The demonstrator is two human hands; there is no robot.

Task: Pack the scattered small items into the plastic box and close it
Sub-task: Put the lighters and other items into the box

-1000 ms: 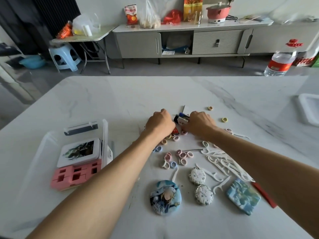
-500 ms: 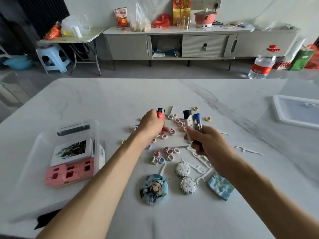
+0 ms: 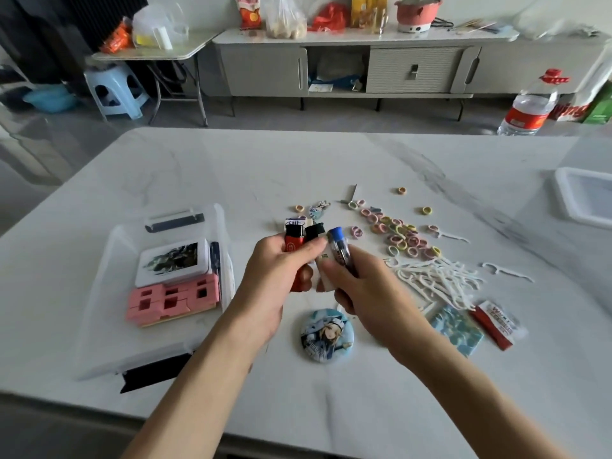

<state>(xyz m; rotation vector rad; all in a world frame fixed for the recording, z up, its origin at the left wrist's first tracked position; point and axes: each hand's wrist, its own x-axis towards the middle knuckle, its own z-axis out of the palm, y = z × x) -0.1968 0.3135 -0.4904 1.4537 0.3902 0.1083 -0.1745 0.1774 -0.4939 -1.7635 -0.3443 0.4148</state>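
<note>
My left hand [image 3: 275,276] grips a red lighter [image 3: 294,246] upright above the table. My right hand [image 3: 367,293] grips a white lighter [image 3: 323,270] with a black top and a clear tube with a blue cap [image 3: 339,248]. Both hands are side by side, just right of the clear plastic box [image 3: 109,260], which lies open on the left and holds a white picture tin [image 3: 172,261] and pink blocks [image 3: 172,298]. Several small hair ties [image 3: 397,233] and white floss picks [image 3: 437,279] lie scattered on the right. A round badge [image 3: 326,334] lies below my hands.
The box lid [image 3: 586,200] lies at the table's right edge. A blue patterned card [image 3: 458,327] and a red-and-white sachet [image 3: 496,323] lie right of the badge. A small pack [image 3: 296,222] and a charm [image 3: 319,208] lie behind my hands. A water bottle [image 3: 530,107] stands beyond the table.
Both hands have lifted off the scattered pile with lighters and the tube, then come together nearer to me and toward the box.
</note>
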